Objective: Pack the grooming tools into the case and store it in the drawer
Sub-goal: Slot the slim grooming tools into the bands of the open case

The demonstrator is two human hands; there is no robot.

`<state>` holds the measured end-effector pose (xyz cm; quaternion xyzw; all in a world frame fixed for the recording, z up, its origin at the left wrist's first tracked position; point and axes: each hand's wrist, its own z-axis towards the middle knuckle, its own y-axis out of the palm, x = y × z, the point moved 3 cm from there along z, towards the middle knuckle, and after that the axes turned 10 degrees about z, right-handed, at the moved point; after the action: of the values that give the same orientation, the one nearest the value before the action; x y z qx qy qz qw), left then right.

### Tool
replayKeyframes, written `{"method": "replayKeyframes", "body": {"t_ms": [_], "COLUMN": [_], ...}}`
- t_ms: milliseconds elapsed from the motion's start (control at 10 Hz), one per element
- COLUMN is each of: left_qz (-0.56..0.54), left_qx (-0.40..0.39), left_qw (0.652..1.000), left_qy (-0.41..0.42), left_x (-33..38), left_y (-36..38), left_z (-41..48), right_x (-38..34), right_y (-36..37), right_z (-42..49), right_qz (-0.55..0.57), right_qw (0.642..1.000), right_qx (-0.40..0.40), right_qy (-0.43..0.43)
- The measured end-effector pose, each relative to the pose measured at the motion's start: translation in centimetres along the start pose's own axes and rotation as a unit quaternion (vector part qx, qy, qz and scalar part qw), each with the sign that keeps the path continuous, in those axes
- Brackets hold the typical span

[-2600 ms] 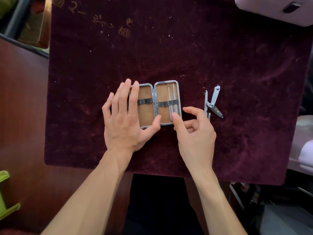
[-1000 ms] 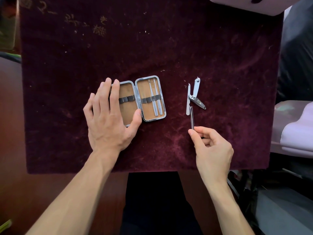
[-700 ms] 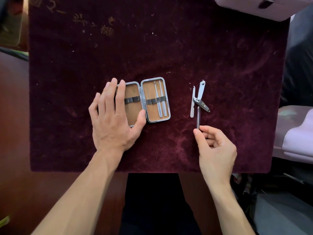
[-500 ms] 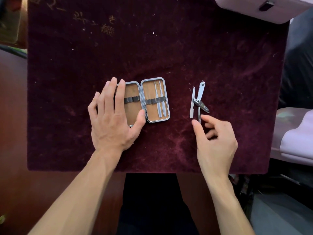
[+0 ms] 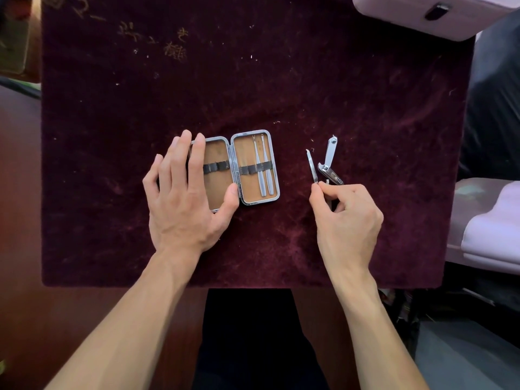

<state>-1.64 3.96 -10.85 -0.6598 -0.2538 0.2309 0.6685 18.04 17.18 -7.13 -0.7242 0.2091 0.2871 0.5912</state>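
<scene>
A small metal case (image 5: 254,194) lies open on the dark red velvet cloth (image 5: 281,80), tan lining up. Two slim tools (image 5: 263,170) sit under the elastic band in its right half. My left hand (image 5: 183,198) lies over the left half, fingers across its edge and thumb by the hinge. To the right lie a nail file (image 5: 311,166) and an unfolded nail clipper (image 5: 329,161). My right hand (image 5: 347,218) is below them, thumb and forefinger pinched over a slim metal tool whose tip (image 5: 327,181) pokes out. The thumb touches the file's lower end.
The cloth covers a wooden table (image 5: 22,319); its front edge runs just below my wrists. A pale lilac box (image 5: 416,15) with a dark handle slot sits at the far right corner. A lilac padded seat (image 5: 495,229) stands off the table's right side.
My right hand left the case, went right to a slim tool below the clipper, then slid up along it to the file's end. My left hand stayed on the case.
</scene>
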Motion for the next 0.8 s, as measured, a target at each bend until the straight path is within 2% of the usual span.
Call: {"method": "replayKeyframes", "body": {"t_ms": [200, 300, 400, 500, 600, 800], "left_qz": [0.0, 0.001, -0.001, 0.002, 0.003, 0.002], "left_qx": [0.002, 0.002, 0.004, 0.004, 0.005, 0.004], "left_qw": [1.0, 1.0, 1.0, 1.0, 1.0, 1.0], "left_qy": [-0.001, -0.002, -0.002, -0.002, -0.004, -0.004], "left_x": [0.0, 0.0, 0.1, 0.1, 0.1, 0.1], "left_y": [0.0, 0.0, -0.1, -0.2, -0.2, -0.1], "left_z": [0.0, 0.0, 0.0, 0.0, 0.0, 0.0], "right_x": [-0.1, -0.4, -1.3, -2.3, -2.6, -2.6], "right_y": [0.1, -0.4, -0.6, 0.2, 1.1, 1.9], "right_z": [0.3, 0.5, -0.3, -2.3, -3.9, -5.0], "right_qz": [0.0, 0.037, 0.158, 0.236, 0.272, 0.255], "right_qw": [1.0, 0.999, 0.983, 0.953, 0.929, 0.928], "right_qx": [0.001, -0.012, -0.059, -0.149, -0.197, -0.214], "right_qy": [0.011, 0.03, 0.071, 0.119, 0.154, 0.169]}}
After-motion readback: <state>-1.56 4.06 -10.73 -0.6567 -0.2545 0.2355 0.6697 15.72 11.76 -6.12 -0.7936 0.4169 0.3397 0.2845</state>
